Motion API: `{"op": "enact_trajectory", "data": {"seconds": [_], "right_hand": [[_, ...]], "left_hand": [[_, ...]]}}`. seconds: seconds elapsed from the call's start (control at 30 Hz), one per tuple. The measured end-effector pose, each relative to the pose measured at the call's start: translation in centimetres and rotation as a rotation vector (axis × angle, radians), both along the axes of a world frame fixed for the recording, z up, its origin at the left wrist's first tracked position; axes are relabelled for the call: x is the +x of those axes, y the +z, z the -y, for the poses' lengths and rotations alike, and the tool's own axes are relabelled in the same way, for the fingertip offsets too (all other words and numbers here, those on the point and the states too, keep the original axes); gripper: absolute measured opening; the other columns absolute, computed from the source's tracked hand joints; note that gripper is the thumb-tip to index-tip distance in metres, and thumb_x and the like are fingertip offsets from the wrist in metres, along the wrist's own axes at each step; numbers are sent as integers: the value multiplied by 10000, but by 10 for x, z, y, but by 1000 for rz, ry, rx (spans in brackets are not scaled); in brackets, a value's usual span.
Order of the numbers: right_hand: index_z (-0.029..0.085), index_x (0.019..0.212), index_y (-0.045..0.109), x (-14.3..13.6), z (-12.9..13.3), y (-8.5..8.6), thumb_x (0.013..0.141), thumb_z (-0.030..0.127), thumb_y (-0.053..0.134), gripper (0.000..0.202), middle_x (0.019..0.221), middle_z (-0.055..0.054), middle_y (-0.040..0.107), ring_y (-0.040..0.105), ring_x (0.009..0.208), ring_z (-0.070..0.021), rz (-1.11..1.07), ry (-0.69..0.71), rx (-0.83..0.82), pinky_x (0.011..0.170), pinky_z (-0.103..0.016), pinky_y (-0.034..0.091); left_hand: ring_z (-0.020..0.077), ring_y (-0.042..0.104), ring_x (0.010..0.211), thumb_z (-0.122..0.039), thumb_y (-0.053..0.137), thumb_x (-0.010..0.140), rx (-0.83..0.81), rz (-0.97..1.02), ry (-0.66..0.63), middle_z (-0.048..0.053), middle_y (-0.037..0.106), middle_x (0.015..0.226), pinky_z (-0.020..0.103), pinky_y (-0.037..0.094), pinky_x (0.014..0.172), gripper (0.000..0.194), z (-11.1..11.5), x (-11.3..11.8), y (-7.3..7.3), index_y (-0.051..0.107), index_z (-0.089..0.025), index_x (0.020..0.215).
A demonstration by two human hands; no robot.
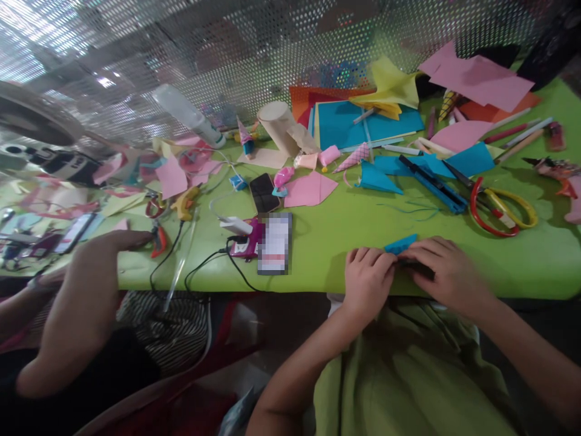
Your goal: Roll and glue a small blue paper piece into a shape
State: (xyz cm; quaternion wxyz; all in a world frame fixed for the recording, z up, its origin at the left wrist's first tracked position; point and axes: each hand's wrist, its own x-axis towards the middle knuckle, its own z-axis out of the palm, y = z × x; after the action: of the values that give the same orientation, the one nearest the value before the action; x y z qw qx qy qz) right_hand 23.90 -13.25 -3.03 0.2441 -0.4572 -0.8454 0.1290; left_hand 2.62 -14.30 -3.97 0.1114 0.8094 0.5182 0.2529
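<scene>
A small piece of blue paper (401,244) is pinched between my two hands, close to the table's near edge. My left hand (368,277) is closed on its left end, fingers curled over it. On the other end, my right hand (447,272) is closed too, its fingertips partly hiding the paper. Scissors (499,209) with red and yellow handles lie beyond my right hand, and beside them is a blue box cutter (433,181). A cut blue paper piece (379,178) rests farther back, with thin green thread (408,204) in front of it.
At the left, a co-worker's arm (86,290) reaches over the table near red-handled pliers (158,240). A yellow glue gun (185,203), a power strip (247,242) with cords, phones (275,245), a cardboard tube (278,127) and coloured paper sheets (336,121) cover the green table (318,254).
</scene>
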Motion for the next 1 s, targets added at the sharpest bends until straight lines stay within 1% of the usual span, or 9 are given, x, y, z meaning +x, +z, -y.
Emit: {"op": "enact_trajectory", "data": {"seconds": [0.07,0.17,0.27,0.4,0.5,0.7,0.83,0.9,1.0], "right_hand": [[279,1162,788,2,-2,-1,967,161,596,298,1110,-93,795,716,1040,-345,2,-2,-19,860,-525,550],[281,1156,798,5,-6,-2,991,203,607,265,1079,-98,778,702,1038,-354,-15,6,-57,872,-540,562],[274,1158,800,5,-9,-2,1013,237,610,242,1062,-102,764,687,1027,-355,-23,14,-93,870,-547,572],[258,1154,804,5,-10,-2,1023,233,591,251,1046,-107,756,687,1009,-355,-29,1,-112,860,-552,575],[264,1135,814,5,-11,-2,1023,232,593,250,1034,-101,760,695,998,-343,-46,-6,-115,860,-538,581],[274,1037,818,4,-16,1,1003,251,649,174,986,-76,776,735,951,-308,-115,-12,-147,818,-481,604],[267,1004,781,5,-17,3,1003,240,647,138,982,-69,796,747,942,-307,-117,-36,-164,799,-474,608],[265,1035,766,7,-16,2,1001,231,646,129,999,-72,802,751,952,-311,-124,-45,-155,803,-476,611],[274,1098,762,11,-15,0,1006,204,626,178,1069,-80,801,743,1005,-318,-148,-33,-124,847,-495,615]], "left_hand": [[234,694,993,-166,684,995,-24,8,-15,16,826,1065,430,478,916,141,0,-1,2,747,-269,1069],[242,700,1031,-137,704,958,-60,14,-27,18,826,1106,435,493,938,191,0,-2,4,736,-264,1096],[240,703,1043,-126,691,964,-65,13,-37,19,820,1139,425,509,925,213,-2,-3,5,729,-259,1126],[237,712,1061,-130,671,990,-52,-10,-73,19,824,1178,419,520,921,239,-5,-4,6,725,-264,1180],[230,720,1036,-138,651,1015,-33,-46,-106,17,835,1138,408,519,895,211,-7,-4,6,736,-264,1162],[215,712,958,-193,631,1060,19,-113,-135,31,829,1123,379,508,811,138,-9,-4,6,752,-253,1088],[223,704,997,-206,625,1069,-27,-97,-135,36,813,1151,381,526,839,124,-10,-4,11,736,-241,1113],[230,697,1015,-205,634,1062,-66,-97,-128,42,797,1150,384,540,859,118,-12,-4,15,727,-232,1131],[238,685,1026,-204,636,1056,-124,-117,-111,56,766,1137,387,553,876,123,-18,-3,19,726,-225,1137]]}}
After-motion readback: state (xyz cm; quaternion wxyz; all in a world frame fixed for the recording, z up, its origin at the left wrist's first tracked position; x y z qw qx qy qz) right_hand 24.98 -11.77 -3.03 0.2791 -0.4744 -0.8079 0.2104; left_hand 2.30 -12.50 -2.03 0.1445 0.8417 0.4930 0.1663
